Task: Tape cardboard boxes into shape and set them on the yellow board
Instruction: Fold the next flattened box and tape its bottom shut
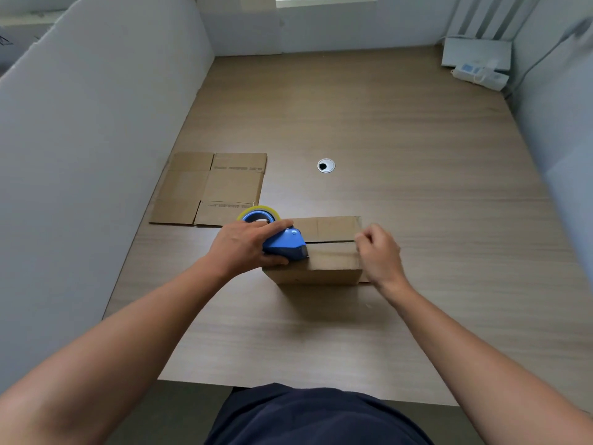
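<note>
A folded-up cardboard box (330, 261) stands on the wooden table (385, 139), its two top flaps meeting along a dark seam. My left hand (247, 245) grips a blue tape dispenser (285, 244) with a yellowish tape roll; the dispenser sits on the left end of the box top, over the seam. My right hand (380, 252) is at the box's right edge with its fingers curled, apparently pinching the end of the clear tape, which is hard to make out. No yellow board is in view.
A flat, unfolded cardboard box (208, 187) lies on the table behind and left of the dispenser. A round cable hole (326, 165) is in the tabletop. A white power strip and devices (478, 70) sit in the far right corner. Grey partition walls enclose the table.
</note>
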{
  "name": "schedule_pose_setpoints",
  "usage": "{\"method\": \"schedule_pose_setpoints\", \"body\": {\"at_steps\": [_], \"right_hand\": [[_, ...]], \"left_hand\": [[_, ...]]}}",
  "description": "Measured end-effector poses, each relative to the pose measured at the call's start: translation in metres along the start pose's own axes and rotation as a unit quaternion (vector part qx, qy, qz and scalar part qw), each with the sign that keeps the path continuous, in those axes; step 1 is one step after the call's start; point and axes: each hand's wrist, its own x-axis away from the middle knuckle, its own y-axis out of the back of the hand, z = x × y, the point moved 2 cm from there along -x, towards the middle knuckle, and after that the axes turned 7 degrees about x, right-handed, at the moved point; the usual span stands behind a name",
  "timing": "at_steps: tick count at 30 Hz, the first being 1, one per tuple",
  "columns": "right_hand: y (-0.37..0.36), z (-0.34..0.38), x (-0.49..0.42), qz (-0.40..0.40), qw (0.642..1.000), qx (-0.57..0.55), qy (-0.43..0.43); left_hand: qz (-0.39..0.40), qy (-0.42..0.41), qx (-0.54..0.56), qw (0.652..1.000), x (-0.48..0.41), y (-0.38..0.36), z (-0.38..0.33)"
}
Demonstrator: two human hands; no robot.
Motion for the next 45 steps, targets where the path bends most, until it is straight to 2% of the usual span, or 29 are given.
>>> {"method": "schedule_pose_setpoints", "body": {"at_steps": [2,5,9,14,29,34,35,37,39,41,43,45], "right_hand": [[0.012,-0.014,0.001,0.045,0.993,-0.082,-0.076],[0.014,-0.02,0.001,0.077,0.985,-0.113,-0.109],[0.01,-0.025,-0.008,0.073,0.98,-0.125,-0.139],[0.013,-0.027,-0.011,0.028,0.97,-0.155,-0.184],[-0.007,-0.049,-0.01,0.08,0.967,-0.13,-0.204],[-0.015,-0.048,-0.012,0.09,0.976,-0.096,-0.172],[-0.014,-0.047,-0.012,0.089,0.971,-0.112,-0.193],[-0.012,-0.05,-0.006,0.113,0.937,-0.18,-0.276],[-0.011,-0.059,-0.002,0.141,0.928,-0.169,-0.302],[-0.008,-0.063,-0.001,0.104,0.944,-0.132,-0.284],[-0.001,-0.057,-0.001,0.0,0.962,-0.116,-0.247],[0.006,-0.039,-0.005,-0.1,0.979,-0.096,-0.15]], "left_hand": [[0.001,-0.004,-0.011,1.0,-0.001,-0.001,-0.002],[0.003,-0.016,-0.022,1.0,-0.003,-0.002,-0.006],[0.002,-0.028,-0.022,0.999,-0.004,-0.001,-0.008],[-0.014,-0.041,-0.021,0.999,-0.005,-0.002,-0.009],[0.01,-0.029,-0.025,0.999,-0.007,-0.003,-0.011],[0.007,-0.033,-0.025,0.999,-0.007,-0.002,-0.012],[0.007,-0.031,-0.024,0.999,-0.007,-0.002,-0.012],[0.005,-0.033,-0.023,0.999,-0.008,-0.003,-0.013],[0.001,-0.033,-0.025,0.999,-0.007,-0.004,-0.013],[0.001,-0.032,-0.027,0.999,-0.006,-0.004,-0.012],[0.002,-0.03,-0.024,0.999,-0.006,-0.004,-0.013],[0.003,-0.03,-0.026,0.999,-0.006,-0.003,-0.014]]}}
